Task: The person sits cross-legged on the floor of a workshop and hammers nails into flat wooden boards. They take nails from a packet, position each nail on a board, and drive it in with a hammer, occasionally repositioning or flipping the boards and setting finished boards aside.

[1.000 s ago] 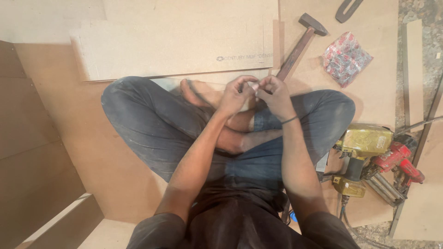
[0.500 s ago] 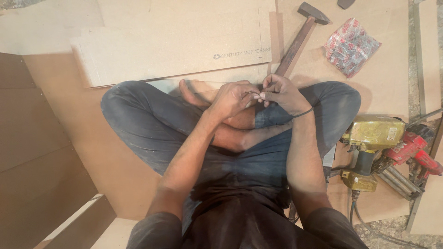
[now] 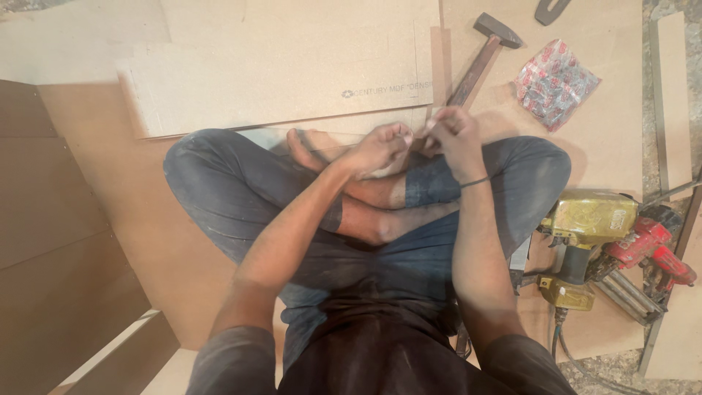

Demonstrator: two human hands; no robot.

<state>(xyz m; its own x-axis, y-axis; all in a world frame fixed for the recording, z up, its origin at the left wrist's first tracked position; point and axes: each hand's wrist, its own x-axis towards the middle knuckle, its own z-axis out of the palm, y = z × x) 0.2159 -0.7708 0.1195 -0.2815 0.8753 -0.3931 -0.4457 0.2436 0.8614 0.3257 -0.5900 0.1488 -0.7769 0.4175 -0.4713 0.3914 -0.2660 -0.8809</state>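
Note:
I sit cross-legged on a brown board [image 3: 146, 212], in dusty grey trousers and barefoot. My left hand [image 3: 380, 148] and my right hand [image 3: 455, 137] meet above my right knee, fingertips pressed together. Between them they pinch a small pale piece [image 3: 424, 136], which is too small to identify. A thin dark band circles my right wrist. A hammer's wooden handle [image 3: 472, 73] lies just beyond my right hand.
A large pale fibreboard sheet [image 3: 292, 73] lies in front of my legs. A red-and-white packet [image 3: 554, 84] rests beside the hammer. At my right lie a yellow nail gun [image 3: 585, 219] and a red nail gun [image 3: 651, 252]. Dark brown panels [image 3: 51, 219] are at the left.
My hands stay joined on the small piece, with only slight finger movement. The view has shifted a little, so the tools at the right show more fully.

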